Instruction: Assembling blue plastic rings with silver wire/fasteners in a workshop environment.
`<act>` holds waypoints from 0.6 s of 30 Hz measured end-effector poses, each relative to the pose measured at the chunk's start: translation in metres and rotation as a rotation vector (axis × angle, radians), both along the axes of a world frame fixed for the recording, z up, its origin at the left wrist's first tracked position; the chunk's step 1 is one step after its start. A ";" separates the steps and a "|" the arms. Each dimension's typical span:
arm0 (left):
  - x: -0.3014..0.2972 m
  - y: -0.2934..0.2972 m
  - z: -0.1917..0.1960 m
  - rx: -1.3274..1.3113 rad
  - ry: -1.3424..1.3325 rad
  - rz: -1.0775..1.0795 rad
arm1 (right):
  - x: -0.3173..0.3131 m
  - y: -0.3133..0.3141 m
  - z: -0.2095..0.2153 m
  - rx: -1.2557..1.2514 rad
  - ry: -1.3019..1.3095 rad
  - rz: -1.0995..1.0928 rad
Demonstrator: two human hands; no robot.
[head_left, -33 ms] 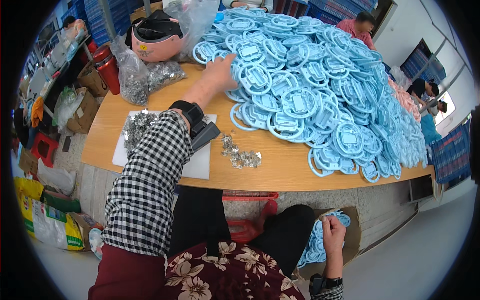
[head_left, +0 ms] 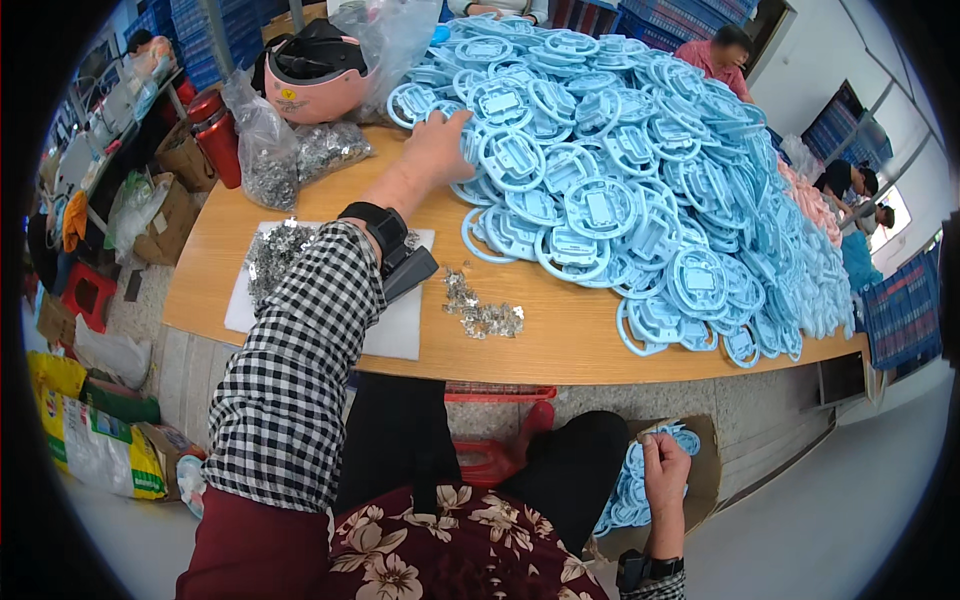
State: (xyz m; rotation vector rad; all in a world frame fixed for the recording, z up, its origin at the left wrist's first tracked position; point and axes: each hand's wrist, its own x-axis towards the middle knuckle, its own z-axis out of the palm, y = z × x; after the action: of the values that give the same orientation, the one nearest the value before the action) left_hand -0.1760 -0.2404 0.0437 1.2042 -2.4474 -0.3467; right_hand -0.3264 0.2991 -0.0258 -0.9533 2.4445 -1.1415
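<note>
My left hand (head_left: 436, 152) reaches over the table to the near left edge of a big heap of light blue plastic ring-shaped parts (head_left: 600, 205). Its fingers are apart and bent over the outermost rings; their tips are partly hidden among the parts. Low on the right, my right hand (head_left: 666, 466) is closed in a pinch above a cardboard box (head_left: 706, 465) holding more of the blue parts. What the pinch holds, if anything, is too small to make out. Small silvery metal clips (head_left: 490, 318) lie loose on the wooden table (head_left: 570, 345), in front of the heap.
Under my left forearm, a white foam sheet (head_left: 392, 335) bears a mound of metal clips (head_left: 272, 258). Behind stand clear bags of clips (head_left: 268, 165), a red flask (head_left: 214, 138) and a pink helmet (head_left: 318, 85). Pink parts (head_left: 808, 200) lie at the right. Other people sit beyond the table.
</note>
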 end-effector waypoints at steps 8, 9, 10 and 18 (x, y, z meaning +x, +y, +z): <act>0.035 0.000 0.012 -0.116 -0.018 0.280 | 0.018 -0.036 0.014 -0.111 0.014 0.112; 0.045 -0.004 0.009 -0.141 -0.019 0.316 | 0.022 -0.042 0.015 -0.134 0.037 0.156; 0.054 -0.012 0.006 -0.187 0.020 0.338 | 0.024 -0.050 0.017 -0.138 -0.059 0.173; 0.085 0.155 0.034 0.020 0.273 -0.334 | 0.067 -0.133 0.041 -0.324 -0.617 0.344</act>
State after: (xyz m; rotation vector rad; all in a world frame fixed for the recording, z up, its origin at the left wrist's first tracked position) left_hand -0.0905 -0.0853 0.0772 0.6960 -2.3994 -0.5890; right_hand -0.2595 0.1662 0.0150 -0.8874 1.5779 -1.4564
